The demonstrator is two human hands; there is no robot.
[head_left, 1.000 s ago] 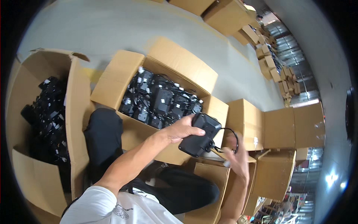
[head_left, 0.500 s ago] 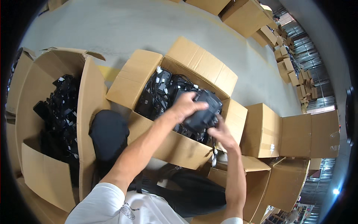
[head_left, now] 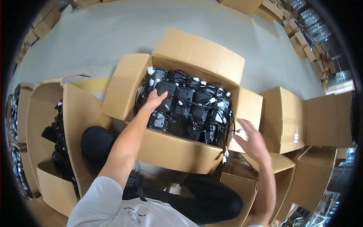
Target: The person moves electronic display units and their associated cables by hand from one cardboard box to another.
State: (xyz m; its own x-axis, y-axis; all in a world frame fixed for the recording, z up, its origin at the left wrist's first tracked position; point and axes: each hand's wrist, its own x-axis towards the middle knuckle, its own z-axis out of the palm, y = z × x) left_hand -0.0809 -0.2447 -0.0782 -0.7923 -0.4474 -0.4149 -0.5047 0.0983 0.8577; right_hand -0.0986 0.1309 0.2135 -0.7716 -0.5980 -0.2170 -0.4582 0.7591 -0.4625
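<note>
An open cardboard box [head_left: 181, 153] in front of me is filled with black plastic units with cables and white connectors. My left hand [head_left: 155, 101] grips a black plastic unit [head_left: 165, 89] at the left part of the box; its thumb lies over the top and the other fingers are partly hidden at the side. Off the box's right edge, my right hand [head_left: 252, 140] is open and empty, fingers apart, slightly blurred. Black cables [head_left: 227, 130] with white plugs hang over the box's near right corner, close to that hand.
To my left stands a taller open carton [head_left: 81, 125] with more black parts. Several cardboard boxes [head_left: 291, 117] crowd the right side. My knees flank the near side of the middle box. Grey floor [head_left: 113, 30] with a yellow line stretches beyond.
The black unit both hands held above the box is now down among the others. My right hand has let go and moved right; my left has shifted left. The view has turned slightly.
</note>
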